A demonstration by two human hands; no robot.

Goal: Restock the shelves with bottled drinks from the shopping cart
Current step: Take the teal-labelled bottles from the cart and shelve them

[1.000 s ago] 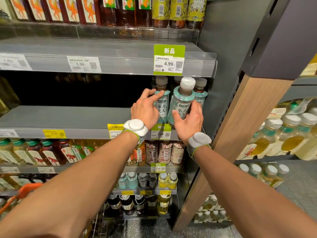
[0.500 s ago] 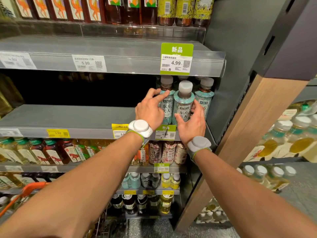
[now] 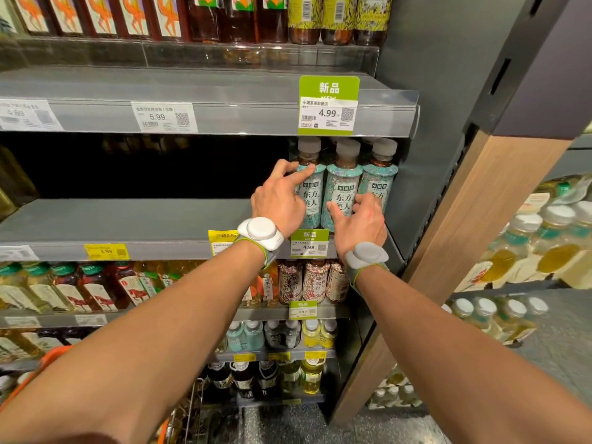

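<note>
Left hand point(image 3: 278, 205) is resting straight fingers on the left bottle point(image 3: 312, 196), at nine o'clock of the middle bottle point(image 3: 342, 184). Right hand point(image 3: 362, 225) is gripping the middle bottle.

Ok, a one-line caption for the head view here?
Restocking: left hand touches the left teal tea bottle while right hand grips the middle bottle, upright on the grey shelf.

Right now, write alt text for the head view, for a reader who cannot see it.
Two bare hands reach to three upright teal-labelled bottles side by side at the right end of a grey shelf: the left hand touches the left bottle, the right hand holds the middle bottle. A green 4.99 price tag hangs on the upper shelf.
</note>
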